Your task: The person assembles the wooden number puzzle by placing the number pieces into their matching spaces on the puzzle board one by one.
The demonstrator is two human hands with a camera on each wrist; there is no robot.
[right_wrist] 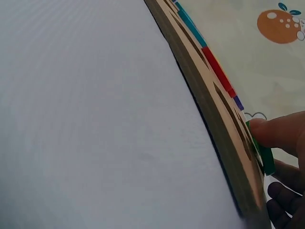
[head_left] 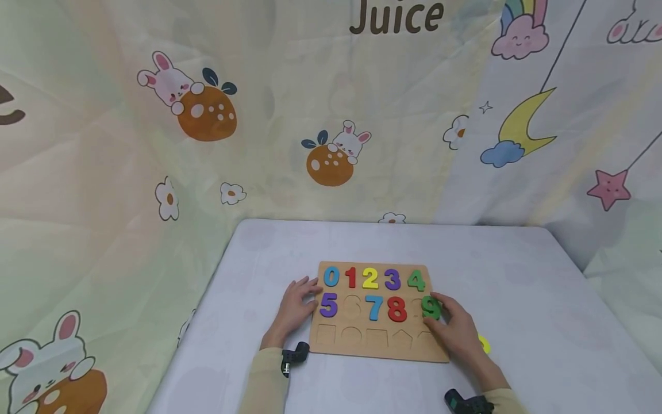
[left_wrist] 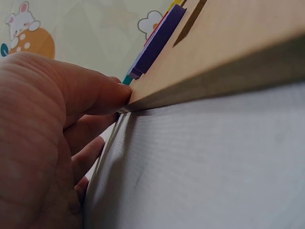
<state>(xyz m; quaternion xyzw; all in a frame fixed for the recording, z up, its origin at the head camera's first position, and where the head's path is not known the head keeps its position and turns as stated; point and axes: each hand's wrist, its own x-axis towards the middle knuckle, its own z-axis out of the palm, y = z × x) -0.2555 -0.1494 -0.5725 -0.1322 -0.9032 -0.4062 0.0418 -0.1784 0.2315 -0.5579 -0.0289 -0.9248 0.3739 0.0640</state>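
In the head view, a wooden number puzzle board (head_left: 362, 347) lies on the white-covered table. My left hand (head_left: 296, 310) rests at its left edge, with the thumb touching the board beside the purple 5 (head_left: 328, 305). Between thumb and fingers, my right hand (head_left: 459, 330) pinches a green 9 (head_left: 431, 308) at the board's right side. This piece overlaps an outlined recess right of the red 8 (head_left: 396, 309). From the right wrist view, the green piece (right_wrist: 268, 160) stands tilted near the board edge. Partly hidden behind the right hand is a yellow piece (head_left: 484, 344).
Along the top row sit a blue 0 (head_left: 331, 276), red 1, yellow 2, purple 3 and green 4 (head_left: 416, 280). A blue 7 (head_left: 373, 307) has a bare recess (head_left: 352, 307) on its left. Outlined shapes line the bottom row. A printed curtain (head_left: 279, 86) hangs behind the table.
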